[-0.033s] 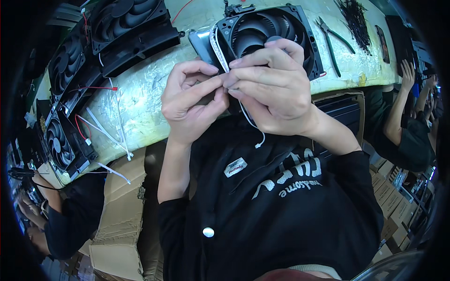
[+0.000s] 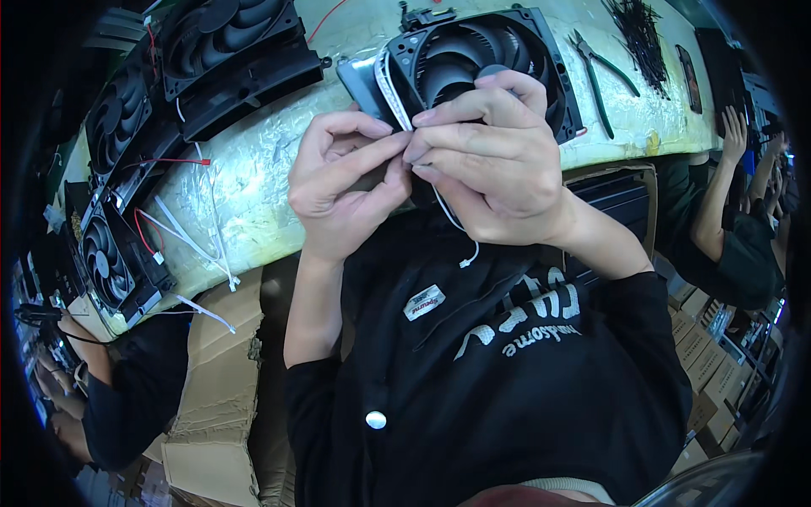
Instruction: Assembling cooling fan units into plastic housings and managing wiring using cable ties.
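Both hands meet over the near side of a black cooling fan in a square frame [image 2: 448, 63]. My left hand [image 2: 351, 182] is closed, its fingertips pinching a flat white cable [image 2: 391, 91] where it runs down the fan's left side. From the right, my right hand [image 2: 498, 160] pinches the same spot, fingers curled and touching the left fingertips. Below the hands, the cable's thin loose end hangs down to a small white connector [image 2: 465, 263]. Whatever lies between the fingertips is hidden, and my right hand covers part of the fan.
Several black fan units [image 2: 224, 59] stand at the left, with red and white wires [image 2: 190, 232] trailing from them. Green-handled pliers [image 2: 601, 80] and a pile of black cable ties [image 2: 638, 38] lie at the right. A cardboard box [image 2: 215, 372] is below the table edge; other people work on both sides.
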`<state>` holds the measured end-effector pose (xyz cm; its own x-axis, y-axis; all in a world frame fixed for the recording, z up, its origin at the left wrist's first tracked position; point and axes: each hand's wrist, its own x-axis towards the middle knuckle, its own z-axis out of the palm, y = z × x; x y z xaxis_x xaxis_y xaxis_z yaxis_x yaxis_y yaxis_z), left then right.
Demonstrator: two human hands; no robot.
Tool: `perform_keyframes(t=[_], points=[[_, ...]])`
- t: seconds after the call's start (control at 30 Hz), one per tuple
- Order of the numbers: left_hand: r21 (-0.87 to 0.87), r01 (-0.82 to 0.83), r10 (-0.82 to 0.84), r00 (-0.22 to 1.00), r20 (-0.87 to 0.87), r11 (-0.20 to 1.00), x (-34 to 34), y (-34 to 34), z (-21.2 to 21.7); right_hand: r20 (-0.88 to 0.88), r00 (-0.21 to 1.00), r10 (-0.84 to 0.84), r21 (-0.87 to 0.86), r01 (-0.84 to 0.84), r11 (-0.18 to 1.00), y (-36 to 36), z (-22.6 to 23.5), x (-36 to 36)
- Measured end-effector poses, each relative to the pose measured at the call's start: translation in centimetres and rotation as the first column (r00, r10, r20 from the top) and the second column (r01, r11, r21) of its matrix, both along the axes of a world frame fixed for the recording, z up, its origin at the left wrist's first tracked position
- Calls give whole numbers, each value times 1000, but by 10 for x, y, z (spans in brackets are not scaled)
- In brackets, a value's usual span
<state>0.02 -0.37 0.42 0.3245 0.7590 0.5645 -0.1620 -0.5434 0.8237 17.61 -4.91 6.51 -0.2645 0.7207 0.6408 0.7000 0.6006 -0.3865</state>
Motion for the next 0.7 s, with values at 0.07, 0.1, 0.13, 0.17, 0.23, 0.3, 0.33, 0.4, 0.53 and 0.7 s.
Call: perform_keyframes(t=[0.07, 0.1, 0.13, 0.17, 0.23, 0.3, 0.33, 0.4, 0.53, 0.7], points=[[-24, -16, 15, 999, -40, 1000, 0, 0, 3, -70, 995, 65, -7, -65, 998, 1, 1, 2], [-17, -10, 9, 999, -37, 1000, 0, 0, 4, -61, 995, 83, -51, -86, 995, 1, 3, 4], [-39, -23, 21, 998, -61, 999, 0, 0, 4, -56, 996, 76, -43, -78, 996, 1, 4, 4], [-60, -35, 29, 996, -85, 998, 0, -1, 4, -116, 990, 78, -70, -87, 994, 1, 4, 4], [-13, -9, 7, 994, -108, 1000, 0, 2, -1, -208, 976, 61, -102, -83, 991, -1, 3, 8], [41, -21, 29, 979, -204, 999, -3, 5, -1, -245, 968, 47, -113, -77, 991, -2, 2, 7], [88, -30, 49, 975, -219, 996, -2, 7, 1, -264, 964, 38, -116, -71, 991, -2, 2, 9], [79, -82, 100, 963, -251, 993, 6, 7, 3, -248, 968, 37, -155, -77, 985, 0, 11, 23], [33, -138, 142, 958, -248, 990, 3, 1, 9, -245, 862, -444, -189, 406, 894, -17, 4, 139], [260, -161, 217, 954, -206, 952, 13, 5, 6, 520, 594, -613, -151, 771, 619, -53, -67, 208]])
